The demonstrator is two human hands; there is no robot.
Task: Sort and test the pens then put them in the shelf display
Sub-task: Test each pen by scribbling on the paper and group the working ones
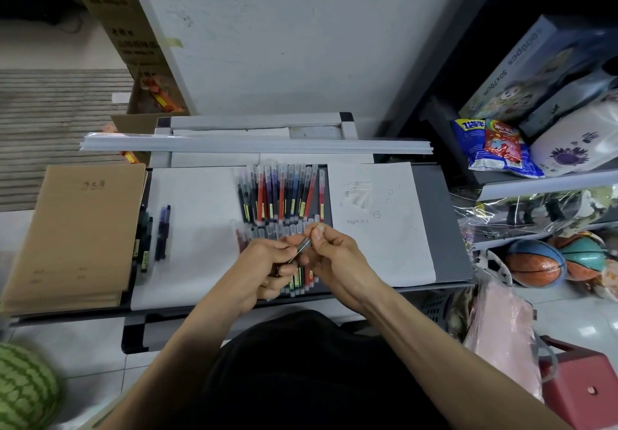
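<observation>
Early days, I reckon: only a few sorted pens (pixel 163 231) lie at the left of the desk (pixel 444 229), the big pile (pixel 281 195) waits mid-desk, and none look shelved yet. My left grip (pixel 267 264) is curled round one pen (pixel 303 246) and my right grip (pixel 334 256) is pinching its far end — both just above the pile's near row, beside the scribble paper (pixel 378 229).

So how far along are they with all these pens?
Roughly partway, I'd guess. Done: a few dark pens lie set apart at the left, and the sheet at the right carries test scribbles. In hand: the left hand and right hand pinch one pen between them. Left: the fanned row and the lower row beneath the hands seem unsorted, and no pen shows in any shelf display.
</observation>
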